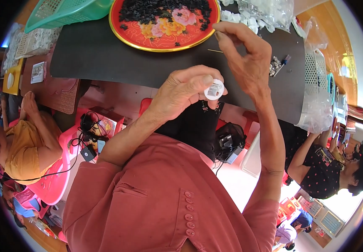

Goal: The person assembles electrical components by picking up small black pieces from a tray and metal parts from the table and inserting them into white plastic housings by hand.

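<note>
White round part in left hand, right hand up by the tray rim

Left hand's [180, 90] fingers grasp the white round part [214, 89], thumb at its edge, others behind; face turned up, probably to keep the hollow in view. Part sits in front of the tabletop's [91, 52] near edge, not resting on it. Right hand [248, 61] is raised, thumb and index tips close together; cannot tell if anything is pinched. Left wrist fairly straight, forearm slanting in; right forearm upright, wrist bent toward the tray. Thin gold stick [214, 51] beside right thumb, held or lying, unclear. Red tray [160, 49] with black pieces [156, 12] sits beyond the hands, likely for short reach. Farther right: small metal parts [275, 67]; at the back, translucent white pieces [234, 17]; green basket [70, 16] far left
</note>
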Demonstrator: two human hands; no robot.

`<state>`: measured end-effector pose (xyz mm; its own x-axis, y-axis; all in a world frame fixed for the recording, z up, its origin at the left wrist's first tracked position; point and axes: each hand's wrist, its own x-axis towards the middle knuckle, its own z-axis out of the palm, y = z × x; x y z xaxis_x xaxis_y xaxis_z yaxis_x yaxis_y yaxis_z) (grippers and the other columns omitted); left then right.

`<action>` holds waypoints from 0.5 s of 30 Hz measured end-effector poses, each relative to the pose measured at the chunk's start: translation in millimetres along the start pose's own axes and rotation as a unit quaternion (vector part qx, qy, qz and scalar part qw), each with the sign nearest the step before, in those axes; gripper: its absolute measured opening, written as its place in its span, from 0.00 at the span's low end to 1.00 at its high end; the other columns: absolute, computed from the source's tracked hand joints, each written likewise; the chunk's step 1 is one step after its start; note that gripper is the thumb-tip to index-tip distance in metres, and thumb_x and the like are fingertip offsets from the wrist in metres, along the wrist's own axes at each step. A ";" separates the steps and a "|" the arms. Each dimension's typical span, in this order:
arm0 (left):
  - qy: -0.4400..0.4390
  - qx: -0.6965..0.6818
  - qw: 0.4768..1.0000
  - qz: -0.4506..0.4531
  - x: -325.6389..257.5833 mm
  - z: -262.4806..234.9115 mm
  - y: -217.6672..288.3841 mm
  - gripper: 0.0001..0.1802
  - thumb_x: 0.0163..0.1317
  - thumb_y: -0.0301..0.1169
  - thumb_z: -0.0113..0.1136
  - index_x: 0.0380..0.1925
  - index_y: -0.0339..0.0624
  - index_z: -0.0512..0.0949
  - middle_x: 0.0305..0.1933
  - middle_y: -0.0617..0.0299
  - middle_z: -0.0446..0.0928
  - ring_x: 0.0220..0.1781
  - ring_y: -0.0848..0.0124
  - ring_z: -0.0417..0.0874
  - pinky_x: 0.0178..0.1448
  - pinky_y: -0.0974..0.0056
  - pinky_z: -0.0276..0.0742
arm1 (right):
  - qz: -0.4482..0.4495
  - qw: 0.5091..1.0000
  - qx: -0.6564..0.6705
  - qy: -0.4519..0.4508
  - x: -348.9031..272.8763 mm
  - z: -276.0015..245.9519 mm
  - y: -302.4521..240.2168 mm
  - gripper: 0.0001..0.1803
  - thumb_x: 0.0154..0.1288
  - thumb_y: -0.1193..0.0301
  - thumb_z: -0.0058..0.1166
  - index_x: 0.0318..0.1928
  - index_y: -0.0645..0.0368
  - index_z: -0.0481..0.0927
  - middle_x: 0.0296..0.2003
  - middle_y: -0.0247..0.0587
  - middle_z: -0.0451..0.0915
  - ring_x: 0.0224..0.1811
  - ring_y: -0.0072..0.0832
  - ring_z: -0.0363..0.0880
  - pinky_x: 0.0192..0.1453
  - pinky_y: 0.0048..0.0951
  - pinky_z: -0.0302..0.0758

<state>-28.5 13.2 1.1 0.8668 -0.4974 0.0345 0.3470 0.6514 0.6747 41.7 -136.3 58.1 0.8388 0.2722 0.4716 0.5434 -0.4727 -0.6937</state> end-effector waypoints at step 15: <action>0.000 -0.048 0.999 -0.021 -1.6 -8.8 10.0 0.16 0.67 0.35 0.52 0.43 0.31 0.75 0.37 0.53 0.78 0.33 0.71 0.77 0.40 0.67 0.77 | -0.148 0.963 -0.170 -0.148 66.1 50.1 35.1 0.09 0.56 0.75 0.55 0.39 0.61 0.80 0.33 0.44 0.80 0.32 0.39 0.79 0.38 0.33 0.75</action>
<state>-23.3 25.5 1.3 0.8508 -0.5254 0.0065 0.4160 0.6811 0.6025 117.9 -92.9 37.6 0.6497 0.6400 0.4101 0.7594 -0.5710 -0.3120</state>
